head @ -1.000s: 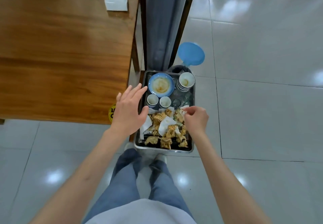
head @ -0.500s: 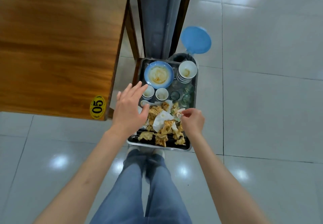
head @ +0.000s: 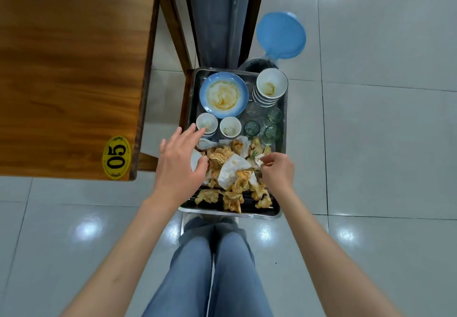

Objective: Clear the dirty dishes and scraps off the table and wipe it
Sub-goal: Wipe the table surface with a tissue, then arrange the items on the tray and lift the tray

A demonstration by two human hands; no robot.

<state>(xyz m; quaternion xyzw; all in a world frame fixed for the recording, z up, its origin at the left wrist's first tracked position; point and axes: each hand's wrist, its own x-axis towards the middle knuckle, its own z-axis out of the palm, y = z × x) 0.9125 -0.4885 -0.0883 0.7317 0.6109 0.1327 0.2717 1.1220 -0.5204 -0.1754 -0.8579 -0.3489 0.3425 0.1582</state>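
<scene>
A metal tray [head: 281,210] sits low in front of me, right of the wooden table [head: 69,74]. It holds a dirty blue plate [head: 223,94], a stack of white bowls [head: 271,87], two small cups [head: 230,126], several green glasses [head: 272,125], and a heap of soiled napkins and food scraps [head: 232,176]. My left hand [head: 181,166] hovers with spread fingers over the tray's left side, holding nothing. My right hand [head: 278,172] has curled fingers pinching a scrap of napkin at the heap's right side.
The table corner carries a yellow "05" sticker [head: 116,157]. A black bin [head: 262,66] with a raised blue lid [head: 280,35] stands behind the tray, beside a grey post [head: 217,15]. Glossy white floor tiles spread to the right. My jeans-clad legs [head: 212,267] are below the tray.
The view has tilted down and toward the tray, so the table slid left and the tissue box left the frame. Both hands stay over the tray in nearly the same pose.
</scene>
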